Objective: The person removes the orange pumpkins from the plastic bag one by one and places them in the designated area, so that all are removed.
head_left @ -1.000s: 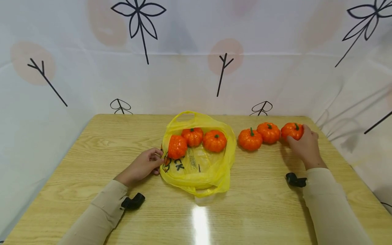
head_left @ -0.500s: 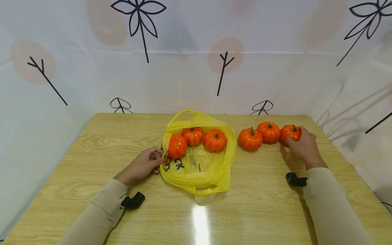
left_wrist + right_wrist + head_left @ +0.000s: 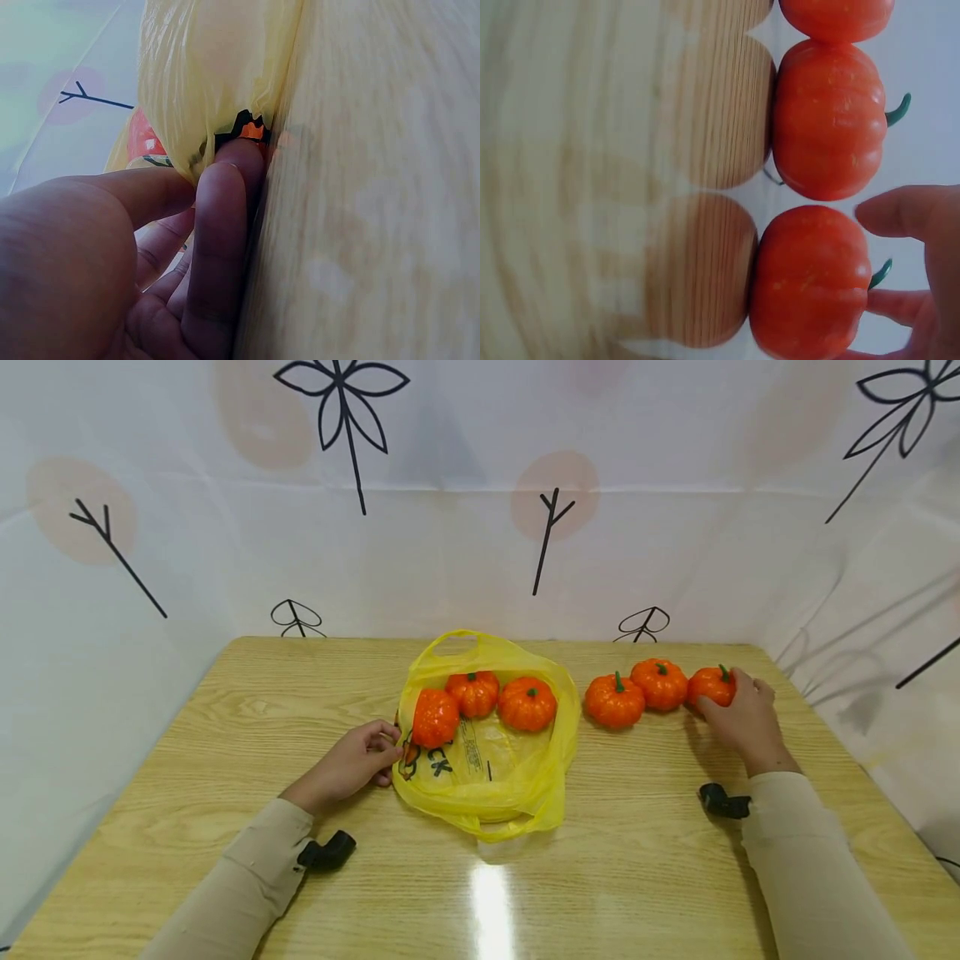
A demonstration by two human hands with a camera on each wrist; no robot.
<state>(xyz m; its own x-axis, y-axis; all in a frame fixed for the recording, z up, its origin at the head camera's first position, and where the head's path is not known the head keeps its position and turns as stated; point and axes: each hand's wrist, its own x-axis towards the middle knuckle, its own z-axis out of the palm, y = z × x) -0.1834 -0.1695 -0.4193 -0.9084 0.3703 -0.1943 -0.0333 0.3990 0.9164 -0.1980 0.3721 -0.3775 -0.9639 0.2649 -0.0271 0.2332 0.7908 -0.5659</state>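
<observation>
On the table lies a yellow plastic bag, its mouth spread open, with three small orange pumpkins inside. My left hand is at the bag's left side and pinches its edge between thumb and fingers; the left wrist view shows the thin plastic gathered at the fingertips. To the right, three more pumpkins stand in a row. My right hand holds the rightmost pumpkin, thumb on the near side and fingers behind its green stem. The middle pumpkin stands beside it, stem sideways in the right wrist view.
The left pumpkin of the row stands close to the bag's right edge. A wooden table lies under everything, with a patterned white cloth hanging behind its back edge.
The rightmost pumpkin has shifted slightly and tilted a little in my right hand. My left hand and the bag have stayed in place.
</observation>
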